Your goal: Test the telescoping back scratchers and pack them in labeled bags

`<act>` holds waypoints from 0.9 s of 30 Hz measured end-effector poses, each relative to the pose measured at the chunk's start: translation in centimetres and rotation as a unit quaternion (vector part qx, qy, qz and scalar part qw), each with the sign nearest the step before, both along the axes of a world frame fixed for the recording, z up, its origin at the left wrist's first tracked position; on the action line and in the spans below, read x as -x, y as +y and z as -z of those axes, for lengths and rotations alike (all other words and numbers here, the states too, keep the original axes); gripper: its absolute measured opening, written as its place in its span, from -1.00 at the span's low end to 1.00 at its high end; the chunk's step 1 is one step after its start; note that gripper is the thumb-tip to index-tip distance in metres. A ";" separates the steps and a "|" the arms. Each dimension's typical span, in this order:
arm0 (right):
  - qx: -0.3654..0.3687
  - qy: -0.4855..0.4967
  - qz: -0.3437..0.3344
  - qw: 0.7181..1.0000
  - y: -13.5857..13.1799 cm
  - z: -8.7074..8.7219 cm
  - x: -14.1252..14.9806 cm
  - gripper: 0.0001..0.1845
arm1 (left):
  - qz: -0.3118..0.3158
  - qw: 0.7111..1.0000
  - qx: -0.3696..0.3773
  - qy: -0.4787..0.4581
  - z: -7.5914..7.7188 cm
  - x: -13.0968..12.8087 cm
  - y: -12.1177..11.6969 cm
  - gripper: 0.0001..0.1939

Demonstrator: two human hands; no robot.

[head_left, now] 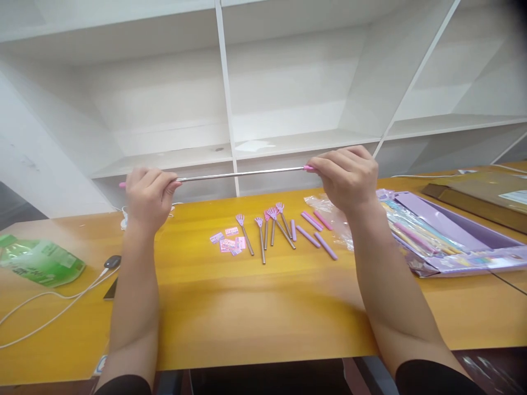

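Note:
Stretched between my two hands is a telescopic back scratcher (242,174), its thin metal rod drawn out long and nearly level above the table. My left hand (149,195) is closed round one end, where a pink tip sticks out past the fist. At the other end my right hand (346,174) pinches a pink part, mostly hidden by the fingers. Below lie several short back scratchers (261,241) with pink and purple hand-shaped heads. Right of them are loose pink and purple handle sleeves (326,246); small printed cards (228,245) are on the left.
A purple box (489,225) of plastic-wrapped items stands at the right, with clear wrap (325,206) beside it and a cardboard box (486,189) behind. At left are a green pouch (45,260) and white cables (53,296). White shelves (164,159) rise behind the table.

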State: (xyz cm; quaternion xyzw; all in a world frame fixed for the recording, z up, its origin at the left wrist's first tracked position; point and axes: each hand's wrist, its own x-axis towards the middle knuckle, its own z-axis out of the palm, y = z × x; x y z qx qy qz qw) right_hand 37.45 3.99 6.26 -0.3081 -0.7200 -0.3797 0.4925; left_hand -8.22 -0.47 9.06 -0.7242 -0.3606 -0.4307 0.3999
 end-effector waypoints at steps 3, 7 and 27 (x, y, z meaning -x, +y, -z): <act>0.045 0.001 0.045 0.998 0.8 0.3 -1.2 -0.68 | -0.032 0.999 0.024 -0.020 0.3 1.1 0.8 -0.65; 0.042 0.047 0.103 0.993 2.6 1.0 -5.7 -0.59 | -0.060 0.997 0.023 -0.053 0.2 5.5 2.0 -0.50; 0.115 0.155 0.051 0.980 3.0 1.6 -10.8 -0.75 | -0.099 0.993 0.057 -0.044 -0.8 6.4 -0.1 -0.75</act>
